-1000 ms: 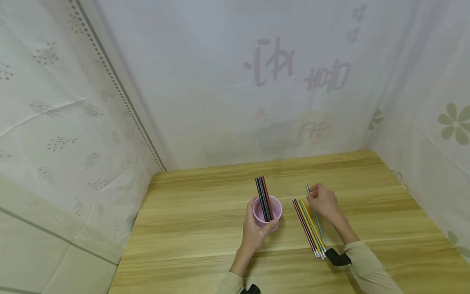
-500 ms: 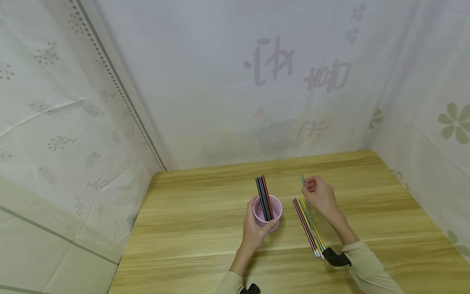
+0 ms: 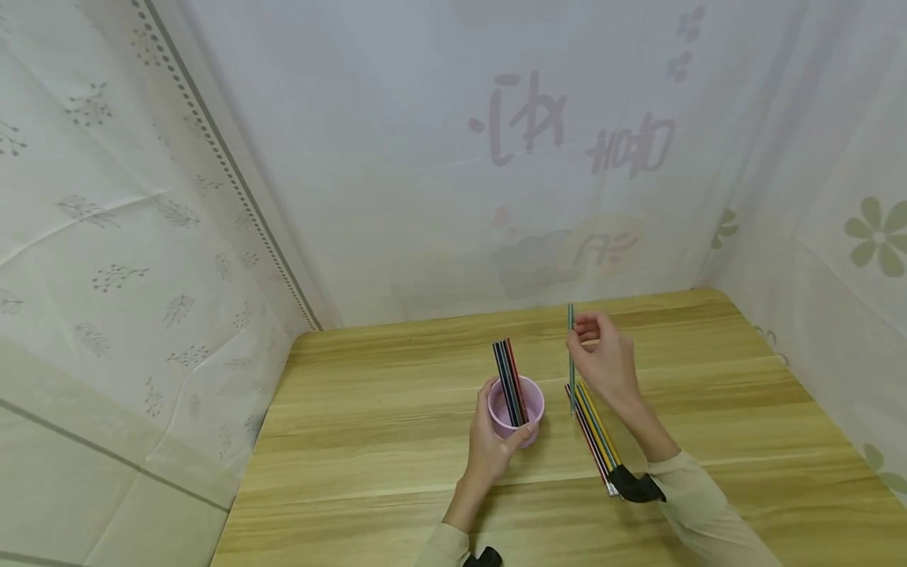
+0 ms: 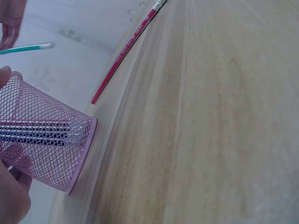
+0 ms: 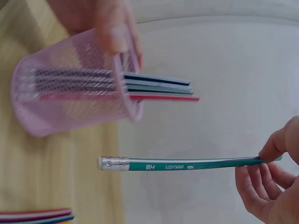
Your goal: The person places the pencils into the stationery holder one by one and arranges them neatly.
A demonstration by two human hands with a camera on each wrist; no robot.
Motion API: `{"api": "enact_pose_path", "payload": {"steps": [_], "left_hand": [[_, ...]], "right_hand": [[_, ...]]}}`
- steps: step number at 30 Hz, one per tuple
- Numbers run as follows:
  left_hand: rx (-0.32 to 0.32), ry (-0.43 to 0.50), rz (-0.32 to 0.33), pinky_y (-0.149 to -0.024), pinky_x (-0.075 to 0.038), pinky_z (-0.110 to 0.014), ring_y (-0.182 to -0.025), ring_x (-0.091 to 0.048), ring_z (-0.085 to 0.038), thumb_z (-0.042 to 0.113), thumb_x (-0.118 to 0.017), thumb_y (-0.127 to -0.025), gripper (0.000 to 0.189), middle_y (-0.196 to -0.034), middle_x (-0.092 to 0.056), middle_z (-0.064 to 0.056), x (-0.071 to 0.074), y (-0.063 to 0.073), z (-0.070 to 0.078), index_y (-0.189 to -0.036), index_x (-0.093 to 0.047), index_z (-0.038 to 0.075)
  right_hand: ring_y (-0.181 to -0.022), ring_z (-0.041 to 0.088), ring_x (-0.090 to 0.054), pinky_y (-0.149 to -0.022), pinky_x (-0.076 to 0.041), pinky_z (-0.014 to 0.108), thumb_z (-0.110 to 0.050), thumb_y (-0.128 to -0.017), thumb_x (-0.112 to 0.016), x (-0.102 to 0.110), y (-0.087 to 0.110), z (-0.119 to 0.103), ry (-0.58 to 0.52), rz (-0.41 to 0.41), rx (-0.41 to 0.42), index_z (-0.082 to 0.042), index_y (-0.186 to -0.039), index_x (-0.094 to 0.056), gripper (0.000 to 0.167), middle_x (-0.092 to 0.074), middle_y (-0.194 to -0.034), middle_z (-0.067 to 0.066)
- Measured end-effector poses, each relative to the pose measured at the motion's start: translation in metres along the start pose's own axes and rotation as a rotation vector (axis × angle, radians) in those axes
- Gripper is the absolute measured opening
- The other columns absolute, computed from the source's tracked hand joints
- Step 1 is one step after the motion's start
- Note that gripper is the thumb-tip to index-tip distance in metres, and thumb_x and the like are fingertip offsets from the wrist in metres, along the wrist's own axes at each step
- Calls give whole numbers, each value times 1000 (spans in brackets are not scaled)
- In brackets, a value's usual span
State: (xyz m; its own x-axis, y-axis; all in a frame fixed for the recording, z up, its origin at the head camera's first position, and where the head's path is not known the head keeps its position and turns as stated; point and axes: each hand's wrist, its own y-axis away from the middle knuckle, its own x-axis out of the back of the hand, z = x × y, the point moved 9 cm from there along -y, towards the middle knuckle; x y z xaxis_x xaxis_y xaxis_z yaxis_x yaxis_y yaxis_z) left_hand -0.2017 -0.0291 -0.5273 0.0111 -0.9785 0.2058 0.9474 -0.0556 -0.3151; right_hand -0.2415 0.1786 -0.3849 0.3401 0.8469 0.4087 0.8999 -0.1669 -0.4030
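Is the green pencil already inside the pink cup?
No, the right hand holds the green pencil in the air beside the pink cup.

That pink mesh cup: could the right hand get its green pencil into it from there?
Probably yes. The right hand pinches the green pencil upright beside the pink mesh cup, whose open top has room beside the pencils inside.

A wooden bench (image 3: 397, 441) is walled by pale printed curtains: leaf sprigs left of it (image 3: 127, 260), faded lettering behind it (image 3: 567, 142), green flowers to its right (image 3: 875, 236).
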Motion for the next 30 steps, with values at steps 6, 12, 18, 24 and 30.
{"api": "enact_pose_path", "payload": {"steps": [6, 12, 18, 24, 30], "left_hand": [[-30, -5, 10, -107, -49, -50, -126, -57, -30, 26, -86, -78, 88, -144, -56, -11, 1, 0, 2, -151, -38, 11], [-28, 4, -1, -107, -49, -47, -126, -57, -29, 25, -85, -79, 88, -143, -56, -11, 0, 0, 1, -151, -37, 11], [-14, 14, -8, -105, -51, -45, -124, -59, -25, 27, -85, -80, 86, -142, -56, -8, -1, 0, 1, -151, -37, 17], [-18, 25, 1, -104, -52, -45, -124, -59, -26, 27, -85, -80, 86, -143, -56, -8, 1, 0, 2, -151, -38, 17], [1, 28, -19, -103, -52, -44, -125, -58, -26, 27, -84, -81, 86, -145, -54, -8, -1, 0, 0, -152, -36, 16]], "right_hand": [[-84, 19, -64, -66, -52, 7, 2, -90, -63, -3, -5, -30, -102, 57, 63, 6, -110, -63, 21, -67, -96, 18], [-82, 20, -65, -67, -53, 8, 6, -89, -64, -16, -5, -48, -169, 68, 135, 9, -109, -62, 20, -67, -94, 20], [-83, 27, -68, -67, -55, 12, 6, -88, -64, -41, -2, -51, -199, 13, 158, 8, -109, -62, 20, -68, -94, 19], [-82, 29, -70, -66, -59, 20, 5, -87, -65, -65, 3, -45, -163, -50, 138, 7, -107, -63, 21, -70, -93, 18], [-83, 26, -69, -66, -60, 23, 1, -87, -65, -83, 9, -37, -148, -116, 100, 4, -109, -63, 21, -71, -95, 16]]}}
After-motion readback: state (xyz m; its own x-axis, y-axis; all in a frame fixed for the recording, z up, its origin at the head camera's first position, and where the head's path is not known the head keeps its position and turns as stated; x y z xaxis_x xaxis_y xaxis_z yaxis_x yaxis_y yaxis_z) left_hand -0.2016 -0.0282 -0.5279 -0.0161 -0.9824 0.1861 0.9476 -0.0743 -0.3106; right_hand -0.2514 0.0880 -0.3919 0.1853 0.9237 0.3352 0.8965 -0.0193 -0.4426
